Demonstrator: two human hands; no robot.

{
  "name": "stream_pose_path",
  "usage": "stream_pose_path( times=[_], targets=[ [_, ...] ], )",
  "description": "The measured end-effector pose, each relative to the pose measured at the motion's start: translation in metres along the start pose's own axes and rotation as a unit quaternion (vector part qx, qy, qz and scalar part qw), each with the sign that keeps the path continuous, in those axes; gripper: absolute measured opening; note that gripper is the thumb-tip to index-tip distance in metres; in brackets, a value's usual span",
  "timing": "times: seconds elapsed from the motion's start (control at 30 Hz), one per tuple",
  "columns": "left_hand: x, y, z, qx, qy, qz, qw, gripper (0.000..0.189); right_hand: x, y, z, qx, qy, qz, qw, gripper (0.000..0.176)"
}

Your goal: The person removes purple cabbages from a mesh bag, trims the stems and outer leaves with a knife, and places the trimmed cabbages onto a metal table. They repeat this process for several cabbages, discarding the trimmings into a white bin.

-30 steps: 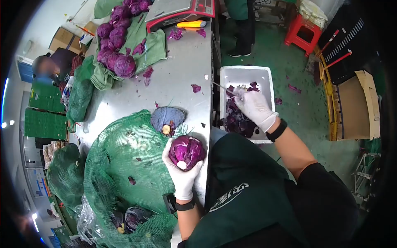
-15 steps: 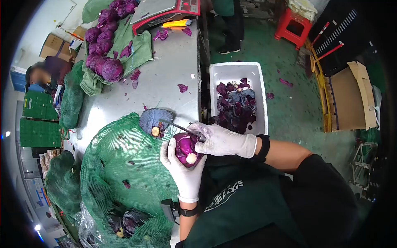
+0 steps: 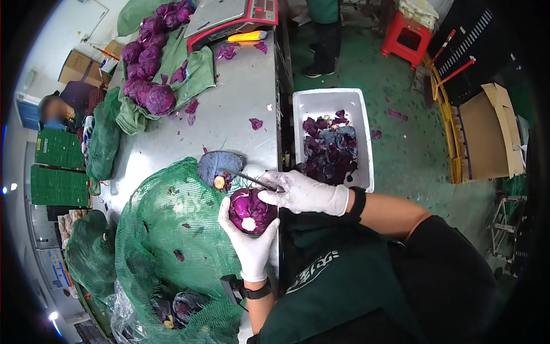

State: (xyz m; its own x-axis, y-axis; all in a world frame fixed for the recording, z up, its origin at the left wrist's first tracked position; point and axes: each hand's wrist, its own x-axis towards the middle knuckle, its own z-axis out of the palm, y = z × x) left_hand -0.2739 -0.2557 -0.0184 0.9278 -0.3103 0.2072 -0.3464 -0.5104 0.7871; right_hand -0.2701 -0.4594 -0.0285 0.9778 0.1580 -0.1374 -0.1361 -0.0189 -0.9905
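Observation:
A trimmed red cabbage (image 3: 251, 210), its pale cut stem facing me, rests in my gloved left hand (image 3: 252, 247), fingers curled round its side. My gloved right hand (image 3: 306, 194) grips a knife (image 3: 247, 177) whose dark blade points left above the cabbage; the handle is mostly hidden in the fist. The thumb of that hand lies close to the cabbage's top. Just beyond the blade, a bluish outer cabbage leaf (image 3: 215, 164) with a cut stem piece (image 3: 219, 182) lies at the edge of a green mesh sack (image 3: 177, 229).
Several cabbages (image 3: 159, 100) sit on green sacking at the far end of the steel table (image 3: 240, 137), near a red scale (image 3: 229, 26) and an orange-yellow cutter (image 3: 247, 36). A white bin (image 3: 361, 143) of leaf scraps stands right. Another person stands (image 3: 323, 40) beyond; one is at far left.
My left hand has turned the cabbage so more of its face and stem show, shifting slightly left. My right hand with the knife has moved a little left and off the cabbage.

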Motion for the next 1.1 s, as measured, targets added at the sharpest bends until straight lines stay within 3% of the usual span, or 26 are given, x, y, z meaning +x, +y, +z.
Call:
stream_pose_path(
  times=[0.07, 0.13, 0.2, 0.27, 0.37, 0.47, 0.53, 0.6, 0.63, 0.67, 0.73, 0.8, 0.87, 0.93, 1.0, 1.03, 1.07, 1.1],
  targets=[
    [-0.001, -0.004, 0.000, -0.109, 0.007, -0.043, 0.993, 0.101, -0.001, -0.008, 0.004, -0.073, 0.029, 0.001, 0.997, 0.040],
    [0.000, -0.001, 0.001, -0.084, 0.019, -0.038, 0.996, 0.096, 0.005, 0.013, 0.001, -0.185, 0.068, -0.087, 0.977, 0.043],
    [0.004, 0.008, 0.000, -0.012, -0.016, 0.020, 1.000, 0.097, 0.005, -0.011, -0.015, -0.259, 0.084, -0.126, 0.954, 0.046],
    [0.007, 0.013, -0.005, 0.000, -0.035, 0.025, 0.999, 0.096, 0.011, -0.023, -0.023, -0.183, -0.013, -0.110, 0.977, 0.048],
    [0.011, 0.013, -0.008, -0.157, -0.043, -0.050, 0.985, 0.102, 0.020, -0.013, -0.020, -0.176, -0.043, -0.145, 0.973, 0.047],
    [0.017, 0.014, -0.004, -0.229, -0.028, -0.118, 0.966, 0.103, 0.028, -0.002, -0.013, -0.192, -0.005, -0.212, 0.958, 0.043],
    [0.017, 0.005, -0.005, -0.213, -0.025, -0.107, 0.971, 0.103, 0.030, -0.001, -0.013, -0.218, 0.005, -0.230, 0.949, 0.033],
    [0.019, 0.011, -0.004, -0.256, -0.036, -0.099, 0.961, 0.106, 0.035, -0.001, -0.019, -0.318, 0.065, -0.332, 0.885, 0.024],
    [0.019, 0.007, -0.008, -0.161, -0.059, -0.064, 0.983, 0.110, 0.037, -0.005, -0.024, -0.268, 0.095, -0.347, 0.894, 0.019],
    [0.017, 0.012, -0.008, -0.159, -0.064, -0.064, 0.983, 0.110, 0.043, 0.002, -0.034, -0.266, 0.128, -0.286, 0.911, 0.017],
    [0.011, 0.008, -0.010, -0.179, -0.066, -0.070, 0.979, 0.111, 0.052, 0.018, -0.058, -0.299, 0.283, -0.193, 0.891, 0.020],
    [0.006, 0.000, -0.014, -0.167, -0.070, -0.056, 0.982, 0.111, 0.050, 0.029, -0.090, -0.456, 0.257, -0.114, 0.844, 0.025],
    [0.006, -0.001, -0.015, -0.157, -0.075, -0.047, 0.984, 0.111, 0.026, -0.018, -0.085, -0.416, 0.124, 0.066, 0.898, 0.044],
    [0.006, 0.003, -0.015, -0.123, -0.094, -0.038, 0.987, 0.114, 0.007, -0.024, -0.053, -0.142, 0.025, -0.071, 0.987, 0.059],
    [0.007, 0.008, -0.014, -0.152, -0.110, -0.070, 0.980, 0.114, -0.002, -0.041, -0.033, -0.193, -0.044, -0.160, 0.967, 0.065],
    [0.008, 0.011, -0.014, -0.179, -0.122, -0.100, 0.971, 0.114, 0.004, -0.033, -0.022, -0.220, -0.037, -0.241, 0.945, 0.054],
    [0.010, 0.014, -0.014, -0.176, -0.121, -0.099, 0.972, 0.114, 0.005, -0.032, -0.021, -0.246, -0.057, -0.206, 0.946, 0.042],
    [0.013, 0.017, -0.015, -0.159, -0.125, -0.069, 0.977, 0.114, 0.009, -0.029, -0.020, -0.238, -0.047, -0.245, 0.939, 0.038]
  ],
)
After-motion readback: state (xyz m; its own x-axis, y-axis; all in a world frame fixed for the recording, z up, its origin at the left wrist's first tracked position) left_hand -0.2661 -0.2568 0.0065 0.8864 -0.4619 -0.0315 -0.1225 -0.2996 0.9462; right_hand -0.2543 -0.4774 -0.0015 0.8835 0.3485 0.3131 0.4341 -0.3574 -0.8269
